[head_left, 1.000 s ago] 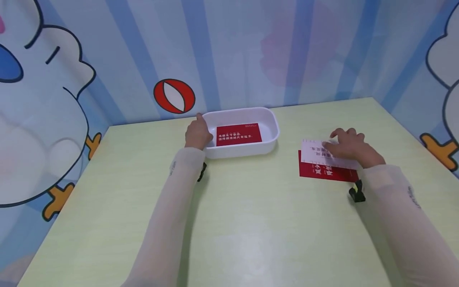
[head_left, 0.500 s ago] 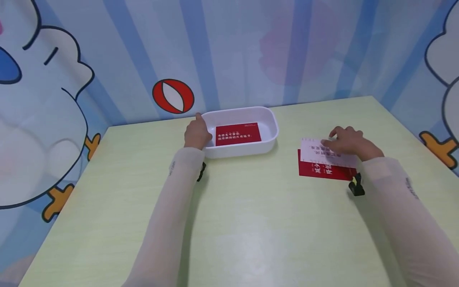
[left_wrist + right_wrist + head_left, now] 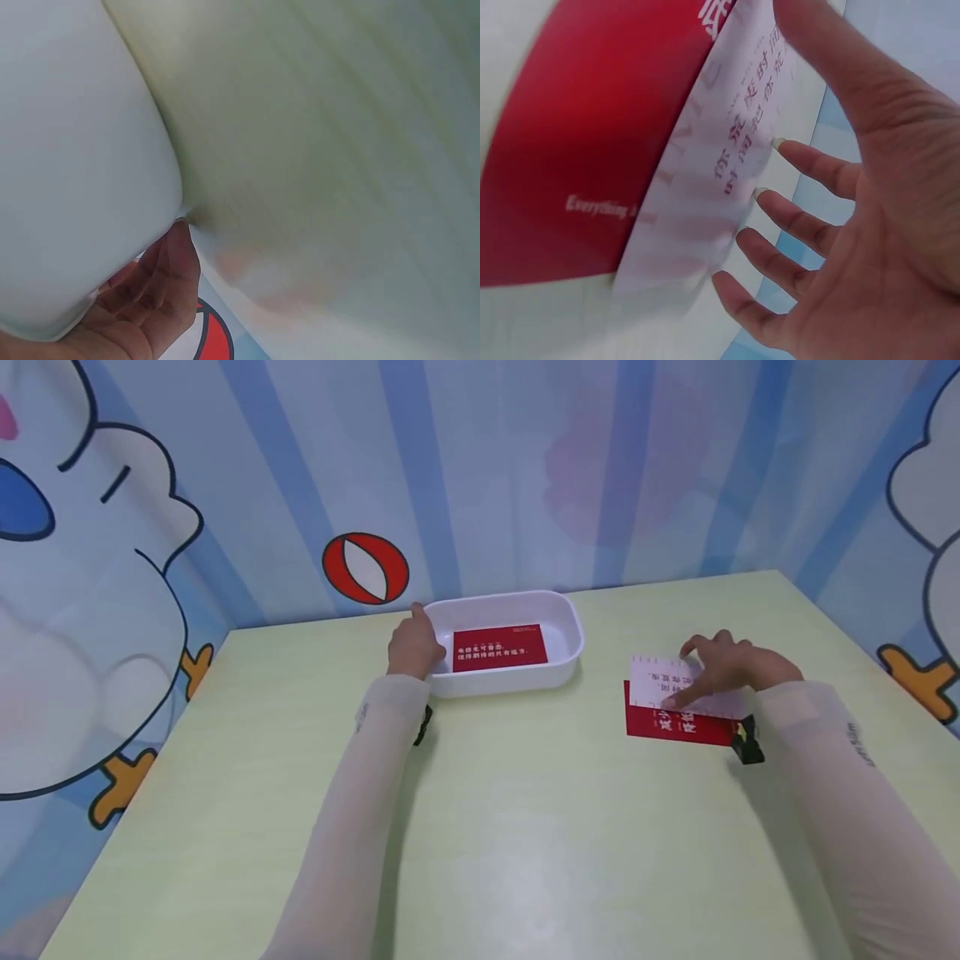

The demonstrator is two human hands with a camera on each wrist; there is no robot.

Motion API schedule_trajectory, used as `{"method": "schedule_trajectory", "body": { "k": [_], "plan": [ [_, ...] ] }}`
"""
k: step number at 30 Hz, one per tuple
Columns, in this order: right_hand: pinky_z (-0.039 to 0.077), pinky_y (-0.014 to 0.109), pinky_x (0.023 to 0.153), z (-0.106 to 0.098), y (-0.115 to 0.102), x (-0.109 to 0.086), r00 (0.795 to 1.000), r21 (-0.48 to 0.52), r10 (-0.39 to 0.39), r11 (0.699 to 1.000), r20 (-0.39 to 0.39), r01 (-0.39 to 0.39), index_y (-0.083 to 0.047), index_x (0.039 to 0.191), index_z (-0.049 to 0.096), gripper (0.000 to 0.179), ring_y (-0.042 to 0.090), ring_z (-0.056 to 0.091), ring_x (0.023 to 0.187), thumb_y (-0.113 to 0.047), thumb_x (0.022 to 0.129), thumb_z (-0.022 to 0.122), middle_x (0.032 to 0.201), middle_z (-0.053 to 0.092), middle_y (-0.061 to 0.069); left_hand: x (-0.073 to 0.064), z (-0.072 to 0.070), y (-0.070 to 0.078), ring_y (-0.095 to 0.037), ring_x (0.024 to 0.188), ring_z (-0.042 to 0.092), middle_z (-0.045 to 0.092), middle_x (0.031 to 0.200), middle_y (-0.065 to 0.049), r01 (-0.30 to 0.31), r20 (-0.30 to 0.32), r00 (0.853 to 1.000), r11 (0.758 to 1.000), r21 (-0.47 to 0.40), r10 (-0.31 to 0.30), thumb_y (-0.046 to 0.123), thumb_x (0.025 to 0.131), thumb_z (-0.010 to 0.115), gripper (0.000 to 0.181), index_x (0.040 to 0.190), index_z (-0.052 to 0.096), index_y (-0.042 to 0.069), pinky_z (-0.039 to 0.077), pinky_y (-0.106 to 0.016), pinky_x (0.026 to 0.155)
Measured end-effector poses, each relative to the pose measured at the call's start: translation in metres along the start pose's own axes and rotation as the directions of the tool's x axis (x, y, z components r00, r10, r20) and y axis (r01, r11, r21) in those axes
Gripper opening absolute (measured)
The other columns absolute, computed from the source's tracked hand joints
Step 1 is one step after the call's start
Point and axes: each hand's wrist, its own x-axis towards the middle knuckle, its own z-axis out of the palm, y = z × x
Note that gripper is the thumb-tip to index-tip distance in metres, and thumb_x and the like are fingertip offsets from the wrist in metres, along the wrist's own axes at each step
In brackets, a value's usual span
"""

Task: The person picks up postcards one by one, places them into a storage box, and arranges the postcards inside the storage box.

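My left hand (image 3: 414,645) grips the left end of a white plastic tray (image 3: 510,680), thumb on the near side and fingers behind; in the left wrist view the fingers (image 3: 154,289) lie against its outer wall. A red card (image 3: 501,645) with white writing lies in the tray. At right, my right hand (image 3: 723,667) spans a white printed card (image 3: 660,675) overlapping another red card (image 3: 645,723) on the table. Its thumb reaches the white card's near edge. In the right wrist view, spread fingertips (image 3: 761,196) sit along the far edge; the thumb tip is cut off.
The pale green table (image 3: 510,827) meets a blue striped backdrop (image 3: 495,477) with cartoon figures just behind the tray. A black clip-like piece (image 3: 747,742) hangs under the right wrist, overlapping the red card's corner in the head view.
My right thumb has moved from the middle of the white card toward its near edge, and the hand has spread wider. The left hand and the tray have stayed in place.
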Motion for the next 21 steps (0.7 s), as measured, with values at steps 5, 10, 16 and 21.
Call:
{"method": "schedule_trajectory", "body": {
  "k": [5, 10, 16, 21],
  "plan": [
    [0.05, 0.068, 0.089, 0.001, -0.007, 0.0, 1.0, -0.042, -0.005, 0.999, -0.01, 0.005, -0.004, 0.144, 0.031, 0.111, 0.056, 0.037, 0.116, -0.05, 0.062, 0.089, 0.133, 0.033, 0.037, 0.0, 0.0, -0.001, -0.03, 0.132, 0.05, 0.048, 0.147, -0.013, -0.004, -0.003, 1.0, 1.0, -0.004, 0.004, 0.01, 0.086, 0.075, 0.1, 0.161, 0.007, 0.014, 0.05, -0.046, 0.107],
    [0.05, 0.067, 0.091, 0.002, -0.012, 0.002, 0.999, -0.01, -0.009, 1.0, -0.033, 0.009, -0.003, 0.142, 0.031, 0.106, 0.054, 0.036, 0.115, -0.043, 0.064, 0.09, 0.134, 0.031, 0.036, -0.001, -0.001, -0.002, -0.03, 0.133, 0.05, 0.048, 0.148, -0.013, -0.003, -0.002, 1.0, 1.0, 0.004, 0.003, 0.01, 0.088, 0.073, 0.098, 0.16, 0.008, 0.014, 0.048, -0.046, 0.108],
    [0.05, 0.066, 0.093, -0.001, -0.016, 0.011, 0.999, -0.001, -0.003, 1.0, -0.044, 0.003, -0.002, 0.14, 0.033, 0.101, 0.053, 0.037, 0.115, -0.039, 0.066, 0.089, 0.134, 0.034, 0.034, -0.003, 0.0, -0.002, -0.03, 0.133, 0.051, 0.049, 0.147, -0.012, -0.002, -0.006, 1.0, 1.0, 0.0, 0.002, 0.01, 0.087, 0.074, 0.097, 0.16, 0.01, 0.014, 0.049, -0.046, 0.108],
    [0.049, 0.067, 0.095, -0.006, -0.016, 0.022, 0.998, -0.015, -0.006, 1.0, -0.06, 0.005, 0.001, 0.139, 0.036, 0.098, 0.053, 0.038, 0.114, -0.039, 0.066, 0.089, 0.133, 0.036, 0.034, -0.002, -0.001, -0.001, -0.03, 0.134, 0.051, 0.049, 0.147, -0.012, -0.006, -0.01, 1.0, 1.0, 0.0, 0.006, 0.01, 0.086, 0.075, 0.099, 0.16, 0.009, 0.014, 0.049, -0.045, 0.107]
  ]
}}
